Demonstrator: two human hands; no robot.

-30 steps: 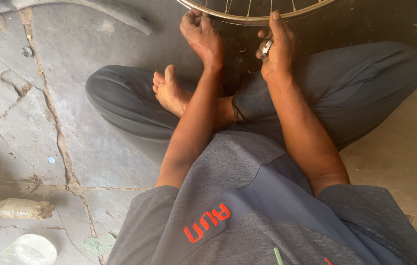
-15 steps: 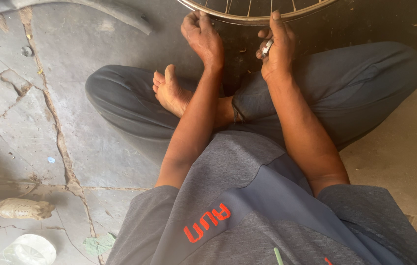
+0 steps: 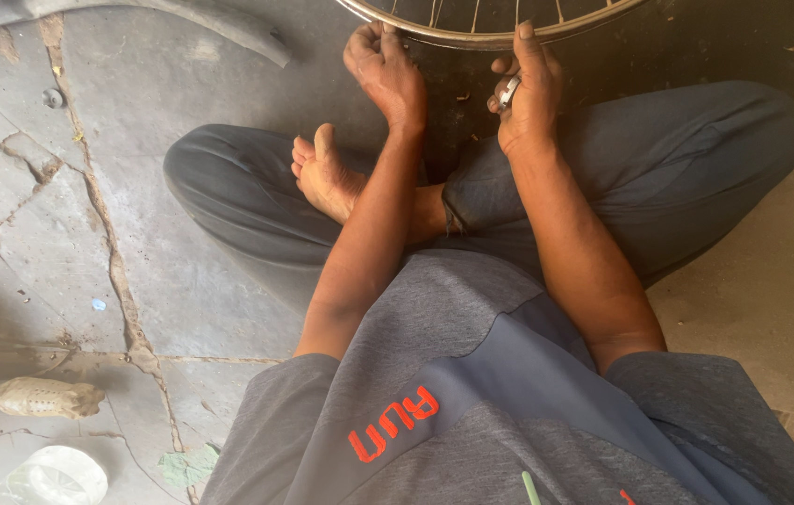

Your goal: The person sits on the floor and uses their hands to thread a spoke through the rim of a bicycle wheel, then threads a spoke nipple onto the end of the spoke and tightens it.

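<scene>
Left hand (image 3: 383,70) clamped on wheel rim (image 3: 472,37) at 11 o'clock—keep it steady while right hand (image 3: 528,93), closed on small metal tool (image 3: 508,92), works at 1 o'clock.

Cracked grey stone floor (image 3: 60,215) in daylight, a dark patch (image 3: 715,47) at the top

A metal bicycle wheel rim (image 3: 472,36) with thin spokes curves across the top edge, only its lower arc in view, standing in front of the crossed legs. A small shiny metal tool (image 3: 508,93), mostly hidden, sits just below the rim; its exact kind cannot be told.
</scene>
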